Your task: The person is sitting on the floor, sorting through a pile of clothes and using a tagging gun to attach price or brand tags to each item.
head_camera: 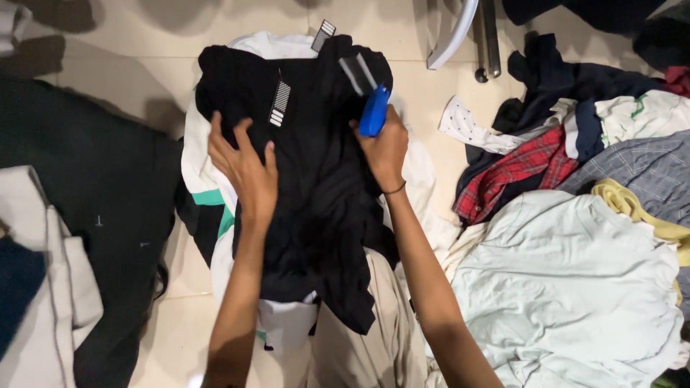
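The fingers of the left hand (244, 169) are spread wide and laid flat on a black garment (316, 179), nothing being gripped between them. The fingers of the right hand (384, 147) are curled closed around a blue handheld tool (374, 111), which is pressed against the upper right part of the same black cloth; a thin dark band is worn at the right wrist. The black garment is spread over a white garment with green trim (208, 194), and small white striped patches are seen on its upper part. Both lie on a pale tiled floor (172, 29), partly over the person's lap in beige cloth (366, 352). To the left, a large dark cloth (100, 194) and a folded pale garment (50, 287) are spread on the floor. To the right, a loose heap of clothes is piled, with a red plaid shirt (517, 172), a pale mint shirt (575, 280), a grey checked cloth (640, 172) and a yellow piece (632, 205) among them. A white curved chair leg (453, 32) is seen at the top.
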